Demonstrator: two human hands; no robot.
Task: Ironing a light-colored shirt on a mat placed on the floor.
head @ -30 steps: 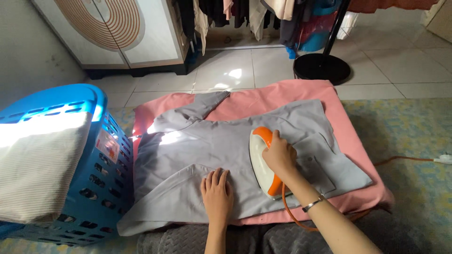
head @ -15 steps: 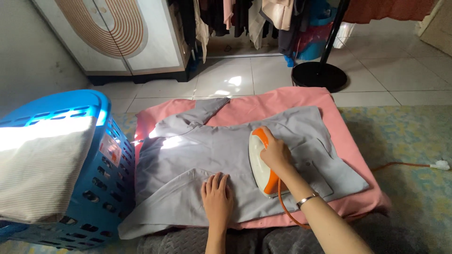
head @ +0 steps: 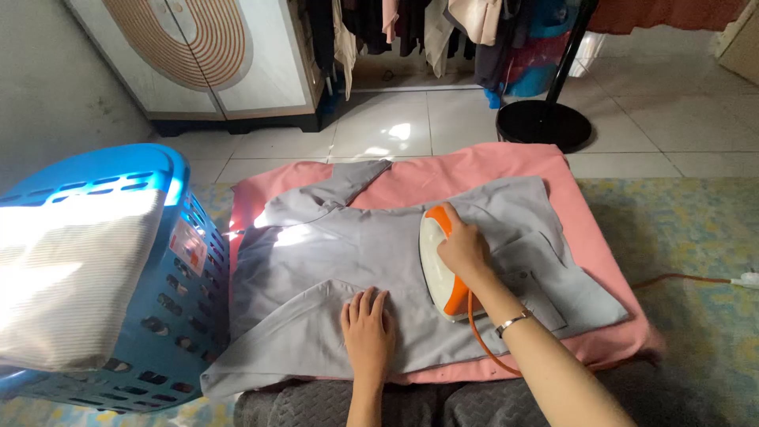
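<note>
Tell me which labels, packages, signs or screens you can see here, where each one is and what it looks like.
Label: stuck on the right-hand side wall of the blue laundry basket, near its rim, facing the pink ironing mat; roughly rectangular, pale with reddish-orange patches, partly washed out by sunlight.
No packages, signs or screens show anywhere else in view.

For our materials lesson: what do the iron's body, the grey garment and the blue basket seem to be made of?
Iron: apparently glossy moulded plastic, white and orange, with a smooth sheen; the right hand grips it.
Grey garment: thin matt woven cloth, lying in soft folds under the left hand.
Blue basket: probably rigid plastic, with evenly moulded slots.
</note>
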